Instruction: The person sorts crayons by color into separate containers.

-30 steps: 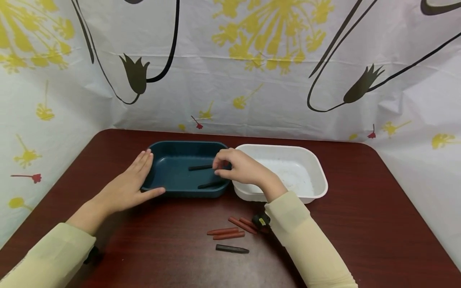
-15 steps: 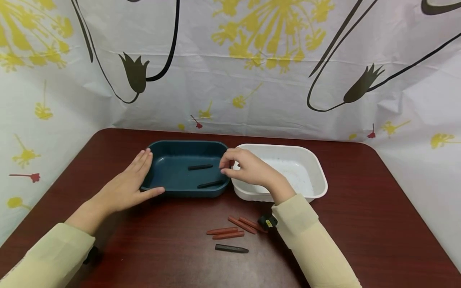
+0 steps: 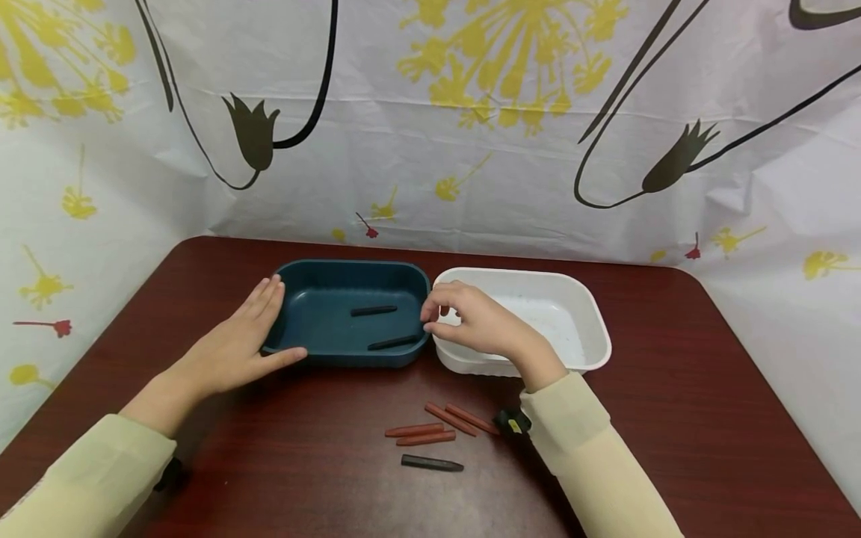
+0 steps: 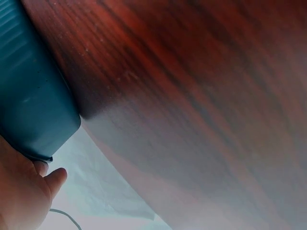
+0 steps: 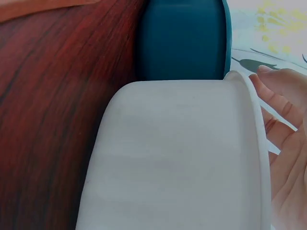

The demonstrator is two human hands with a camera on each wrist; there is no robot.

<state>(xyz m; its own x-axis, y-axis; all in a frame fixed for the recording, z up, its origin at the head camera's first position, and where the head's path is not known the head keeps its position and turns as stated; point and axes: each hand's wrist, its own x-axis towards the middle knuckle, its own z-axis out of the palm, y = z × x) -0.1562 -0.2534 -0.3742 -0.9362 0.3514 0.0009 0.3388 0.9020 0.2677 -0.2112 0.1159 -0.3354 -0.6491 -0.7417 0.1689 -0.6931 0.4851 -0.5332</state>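
Note:
My left hand (image 3: 232,355) rests with straight fingers along the left end of a dark teal tray (image 3: 316,329), its thumb on the front rim. Two black crayons (image 3: 374,311) lie apart on the tray's floor. Over the left end of a white tray (image 3: 531,281) hovers my right hand (image 3: 479,321), its fingers loosely bent and nothing seen between them. In the right wrist view, that hand (image 5: 288,129) hangs above the white tray's rim (image 5: 256,110). Several red crayons (image 3: 414,430) and one black crayon (image 3: 432,463) lie on the table in front of the trays.
Both trays stand side by side, ends close together, on a dark reddish wooden table (image 3: 303,463). A white patterned sheet (image 3: 403,149) hangs behind the table and along its sides. Dark wrist devices (image 3: 513,421) sit below the sleeves.
My right hand has let go of a black crayon in the teal tray and moved right, from over that tray to over the white one. My left hand has stayed put.

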